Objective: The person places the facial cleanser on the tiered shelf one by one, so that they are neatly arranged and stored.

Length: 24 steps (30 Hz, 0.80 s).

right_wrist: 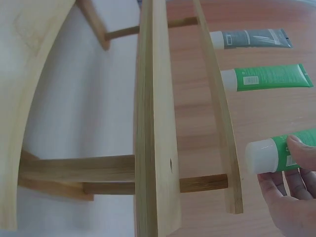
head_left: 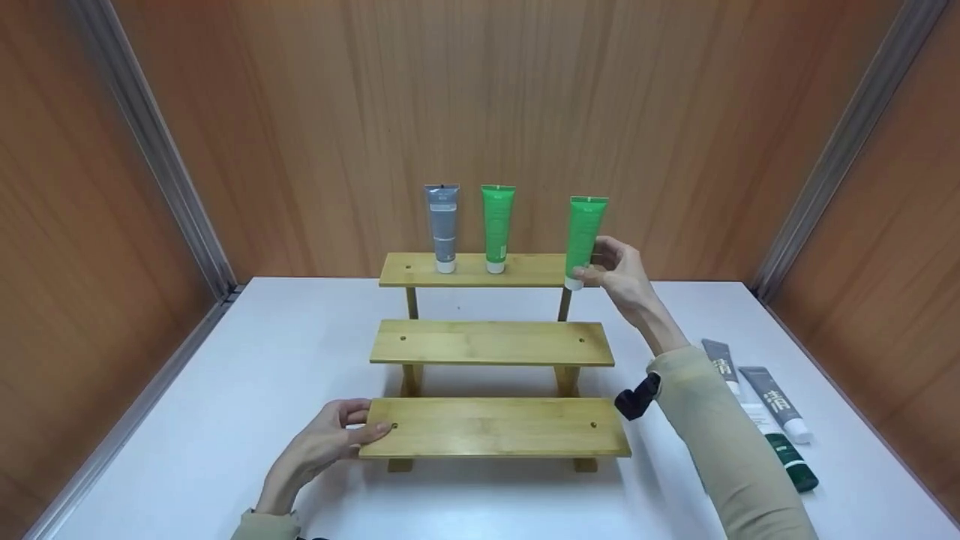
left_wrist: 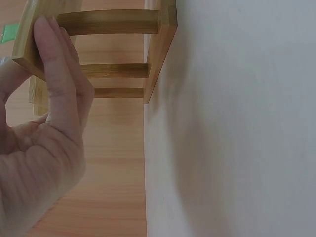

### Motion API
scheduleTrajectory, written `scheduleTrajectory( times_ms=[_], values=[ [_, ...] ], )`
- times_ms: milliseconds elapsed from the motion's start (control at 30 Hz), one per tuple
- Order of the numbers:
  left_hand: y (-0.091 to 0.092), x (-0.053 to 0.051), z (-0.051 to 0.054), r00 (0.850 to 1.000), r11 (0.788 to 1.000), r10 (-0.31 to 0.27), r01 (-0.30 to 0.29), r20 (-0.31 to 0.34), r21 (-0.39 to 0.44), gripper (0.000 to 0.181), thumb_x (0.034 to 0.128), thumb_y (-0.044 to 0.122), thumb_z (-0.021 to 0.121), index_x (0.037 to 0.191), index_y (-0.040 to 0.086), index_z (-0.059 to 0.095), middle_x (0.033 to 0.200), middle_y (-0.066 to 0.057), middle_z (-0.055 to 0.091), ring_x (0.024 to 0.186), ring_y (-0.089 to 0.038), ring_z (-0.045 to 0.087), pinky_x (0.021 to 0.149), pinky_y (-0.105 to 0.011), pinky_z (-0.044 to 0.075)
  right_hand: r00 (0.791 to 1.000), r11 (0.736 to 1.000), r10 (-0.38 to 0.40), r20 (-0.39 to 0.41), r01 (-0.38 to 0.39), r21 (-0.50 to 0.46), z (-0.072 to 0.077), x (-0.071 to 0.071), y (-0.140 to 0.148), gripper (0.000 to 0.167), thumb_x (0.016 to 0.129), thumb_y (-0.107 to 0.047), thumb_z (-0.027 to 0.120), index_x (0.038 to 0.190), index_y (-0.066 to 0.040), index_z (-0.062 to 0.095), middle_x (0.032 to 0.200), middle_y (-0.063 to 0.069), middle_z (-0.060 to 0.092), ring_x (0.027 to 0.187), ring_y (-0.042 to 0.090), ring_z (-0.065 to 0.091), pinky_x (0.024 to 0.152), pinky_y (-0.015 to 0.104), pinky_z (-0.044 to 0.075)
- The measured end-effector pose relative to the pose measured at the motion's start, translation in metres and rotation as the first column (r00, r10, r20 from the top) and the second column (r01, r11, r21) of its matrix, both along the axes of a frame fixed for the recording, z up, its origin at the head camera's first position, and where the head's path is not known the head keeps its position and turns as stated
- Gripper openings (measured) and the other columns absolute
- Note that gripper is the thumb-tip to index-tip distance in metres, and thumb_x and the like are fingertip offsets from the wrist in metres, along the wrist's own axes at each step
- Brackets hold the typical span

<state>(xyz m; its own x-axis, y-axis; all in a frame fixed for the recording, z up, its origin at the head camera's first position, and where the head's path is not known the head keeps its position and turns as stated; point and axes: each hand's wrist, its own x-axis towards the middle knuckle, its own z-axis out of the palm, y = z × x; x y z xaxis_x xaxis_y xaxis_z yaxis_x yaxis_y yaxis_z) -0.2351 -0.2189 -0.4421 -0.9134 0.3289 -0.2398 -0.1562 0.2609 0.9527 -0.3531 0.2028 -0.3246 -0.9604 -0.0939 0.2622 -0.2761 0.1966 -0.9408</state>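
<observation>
My right hand (head_left: pixel 619 277) pinches a green tube (head_left: pixel 586 229), cap down, at the right end of the top shelf (head_left: pixel 532 270). In the right wrist view the tube's white cap (right_wrist: pixel 261 157) appears slightly apart from that shelf's edge. On the same shelf a grey-blue tube (head_left: pixel 443 225) and another green tube (head_left: pixel 497 223) stand upright on their white caps. My left hand (head_left: pixel 322 439) grips the left end of the bottom shelf (head_left: pixel 495 427), thumb on top; in the left wrist view its fingers (left_wrist: pixel 54 69) lie against the underside.
The three-step wooden rack, with its middle shelf (head_left: pixel 491 343), stands on a white table (head_left: pixel 187 420). At the right lie two grey tubes (head_left: pixel 776 397) and a white and dark green tube (head_left: pixel 787 454). Wooden panels (head_left: pixel 525 112) enclose the back and sides.
</observation>
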Motion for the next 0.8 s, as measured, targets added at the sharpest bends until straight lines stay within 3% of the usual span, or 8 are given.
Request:
scheduleTrajectory(
  times_ms=[233,367,600,800],
  values=[
    [0.0,0.0,0.0,1.0,1.0,0.017,-0.017,0.006,-0.017,0.086,0.0915,0.028,0.075,0.146,-0.019,0.029,0.138,-0.032,0.055,0.097,-0.014,0.07,0.083,-0.031,0.06,0.999,0.999,-0.033,-0.023,0.034,0.019,-0.002,-0.009,-0.01,0.049,0.09,0.009,0.064,0.137,0.007,0.05,0.125,0.016,0.059,0.118,0.026,0.055,0.111,0.04,0.041],
    [-0.001,0.001,0.0,1.0,0.999,0.02,-0.02,-0.008,-0.032,0.088,0.0916,0.028,0.075,0.146,-0.021,0.027,0.14,-0.034,0.052,0.098,-0.015,0.069,0.085,-0.032,0.059,0.999,0.999,-0.043,-0.024,0.043,0.022,-0.002,-0.014,-0.017,0.048,0.09,0.008,0.064,0.136,0.006,0.051,0.125,0.017,0.059,0.12,0.027,0.055,0.112,0.042,0.041],
    [-0.002,0.001,-0.001,0.999,0.998,-0.038,0.038,-0.006,0.05,0.08,0.0924,0.025,0.075,0.145,-0.018,0.032,0.132,-0.026,0.062,0.098,-0.015,0.07,0.084,-0.029,0.059,0.998,0.998,-0.055,-0.032,0.055,-0.001,-0.002,-0.022,-0.029,0.047,0.089,0.008,0.065,0.135,0.007,0.052,0.125,0.018,0.059,0.119,0.029,0.055,0.113,0.043,0.04],
    [-0.001,0.002,0.0,0.999,0.999,-0.035,0.035,-0.017,0.016,0.083,0.0917,0.029,0.075,0.146,-0.018,0.033,0.134,-0.025,0.061,0.097,-0.013,0.069,0.083,-0.028,0.058,0.997,0.997,-0.073,-0.034,0.074,0.012,-0.002,-0.026,-0.033,0.046,0.089,0.008,0.064,0.134,0.008,0.052,0.128,0.023,0.057,0.122,0.032,0.053,0.114,0.045,0.038]
  ],
)
